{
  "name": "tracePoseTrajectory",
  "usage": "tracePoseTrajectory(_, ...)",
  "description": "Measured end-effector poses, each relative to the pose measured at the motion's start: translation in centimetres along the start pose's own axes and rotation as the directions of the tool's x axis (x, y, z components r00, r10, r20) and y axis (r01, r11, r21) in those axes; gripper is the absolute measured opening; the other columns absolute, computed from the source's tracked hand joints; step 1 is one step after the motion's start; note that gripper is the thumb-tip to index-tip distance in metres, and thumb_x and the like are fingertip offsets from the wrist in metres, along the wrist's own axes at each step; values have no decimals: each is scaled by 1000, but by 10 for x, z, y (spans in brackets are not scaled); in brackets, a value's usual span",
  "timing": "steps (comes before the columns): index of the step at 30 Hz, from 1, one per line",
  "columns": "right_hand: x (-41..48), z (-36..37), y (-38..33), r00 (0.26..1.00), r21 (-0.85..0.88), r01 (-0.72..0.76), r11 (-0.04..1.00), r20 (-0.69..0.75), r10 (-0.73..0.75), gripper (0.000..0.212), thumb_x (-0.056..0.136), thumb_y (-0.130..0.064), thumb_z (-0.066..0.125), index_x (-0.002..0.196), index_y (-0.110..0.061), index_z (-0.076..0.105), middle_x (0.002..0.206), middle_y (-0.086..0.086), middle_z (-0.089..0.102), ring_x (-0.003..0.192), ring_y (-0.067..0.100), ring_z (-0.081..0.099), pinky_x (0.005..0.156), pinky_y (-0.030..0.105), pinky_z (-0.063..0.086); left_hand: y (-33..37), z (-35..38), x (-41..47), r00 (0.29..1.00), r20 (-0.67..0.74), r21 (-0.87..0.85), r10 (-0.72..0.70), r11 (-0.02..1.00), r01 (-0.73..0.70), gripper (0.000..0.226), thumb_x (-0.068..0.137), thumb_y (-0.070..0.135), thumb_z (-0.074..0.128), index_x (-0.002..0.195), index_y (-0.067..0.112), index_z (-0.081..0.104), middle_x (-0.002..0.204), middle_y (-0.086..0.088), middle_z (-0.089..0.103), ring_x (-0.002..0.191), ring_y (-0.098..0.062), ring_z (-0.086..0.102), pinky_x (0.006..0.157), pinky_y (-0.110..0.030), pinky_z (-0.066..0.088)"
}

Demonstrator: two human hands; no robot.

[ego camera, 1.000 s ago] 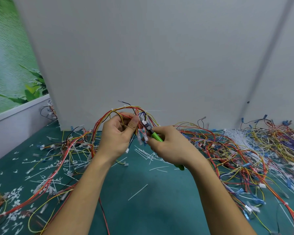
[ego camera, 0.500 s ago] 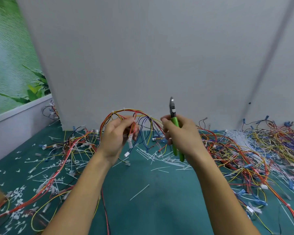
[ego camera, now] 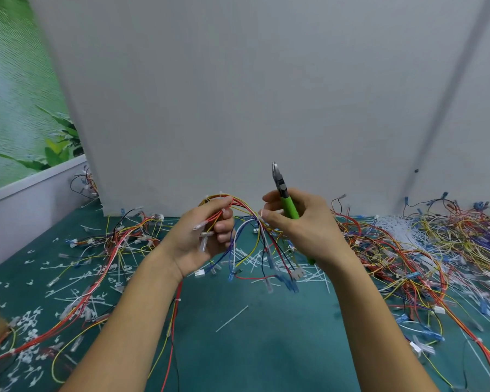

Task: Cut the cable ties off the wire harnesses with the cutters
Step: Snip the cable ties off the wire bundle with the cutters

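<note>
- Nearest me, the green mat [ego camera: 266, 349] carries a loose snipped strip [ego camera: 232, 318], with a scatter of white offcuts [ego camera: 29, 321] off to my left.
- My left hand [ego camera: 204, 236] is curled round the wire harness [ego camera: 239, 203], gripping the red and yellow strands just under their arch. The terminal ends dangle towards the mat.
- My right hand [ego camera: 306, 227] is wrapped round the green handles of the cutters [ego camera: 288, 206]. Their jaws look closed and point straight up, away from the wires.
- My right thumb and forefinger also pinch at a white cable tie [ego camera: 261, 214], where the blue and white wires gather between my hands.
- As I judge it, I should first pull that tie proud of the bundle, then roll the cutters down to it.
- The jaws need to part only enough for the band. One blade should go under the tie alone, flat side towards the wires.
- Thin strands crowd the tie, so nicked insulation is the likely fault. Steady tension from my left hand should help spread them.
- Beyond, a tangled pile of harnesses [ego camera: 422, 250] lies to my right.
- A grey board [ego camera: 238, 94] stands behind everything.
</note>
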State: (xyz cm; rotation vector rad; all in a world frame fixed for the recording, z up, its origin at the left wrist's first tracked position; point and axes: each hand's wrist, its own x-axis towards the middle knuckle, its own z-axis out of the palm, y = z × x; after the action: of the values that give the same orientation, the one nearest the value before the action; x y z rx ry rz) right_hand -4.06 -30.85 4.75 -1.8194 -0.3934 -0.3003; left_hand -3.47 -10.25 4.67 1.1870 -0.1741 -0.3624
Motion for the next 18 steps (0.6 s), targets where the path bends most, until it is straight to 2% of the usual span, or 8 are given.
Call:
tracePoseTrajectory(3, -2, -5, -2, 991, 31, -3, 1000, 136, -1, 22, 90, -11, 77, 108, -21, 72, 94, -9, 78, 84, 8, 73, 74, 15, 56, 1, -1, 0, 998, 11, -82, -63, 995, 64, 31, 89, 35, 58, 62, 21, 50, 52, 7, 36, 46, -11, 33, 51, -25, 32)
tracePoseTrajectory(6, -2, -4, -3, 986, 50, -18, 999, 167, 10, 28, 84, -21, 86, 108, -22, 72, 94, -10, 77, 83, 8, 76, 76, 17, 58, 1, -3, 1, 996, 6, -129, -87, 988, 87, 30, 89, 34, 57, 63, 20, 51, 53, 7, 37, 45, -10, 33, 55, -27, 26)
tracePoseTrajectory(10, 1, 4, 3, 1000, 11, -8, 1000, 5, 8, 19, 86, -28, 84, 100, -22, 73, 81, -9, 74, 73, 4, 72, 65, 14, 52, -1, -3, 3, 996, 12, -132, -83, 988, 84, 22, 89, 33, 59, 74, 18, 53, 61, 5, 44, 49, -11, 38, 49, -24, 38)
tracePoseTrajectory(13, 5, 3, 8, 994, 57, -22, 998, -105, 28, 12, 88, -23, 82, 95, -20, 72, 74, -10, 73, 67, 2, 69, 60, 13, 51, -2, -1, 3, 999, -17, -98, -40, 994, 38, 21, 85, 34, 63, 82, 14, 66, 73, 0, 61, 54, -12, 49, 51, -24, 49)
tracePoseTrajectory(15, 7, -1, 10, 984, 123, -27, 992, -174, 48, 11, 88, -18, 82, 92, -19, 72, 72, -9, 74, 64, 1, 68, 57, 12, 50, -1, -4, 3, 999, -42, -49, -8, 999, 6, 27, 82, 35, 64, 88, 12, 77, 90, -7, 73, 57, -14, 58, 55, -25, 54)
tracePoseTrajectory(18, 10, -11, 13, 963, 214, -45, 976, -251, 100, 12, 89, -15, 80, 92, -19, 70, 72, -11, 75, 67, 0, 70, 58, 12, 51, 4, -11, 2, 997, -68, -55, 25, 998, -29, 43, 83, 32, 61, 113, 3, 69, 106, -14, 75, 65, -18, 68, 60, -27, 56)
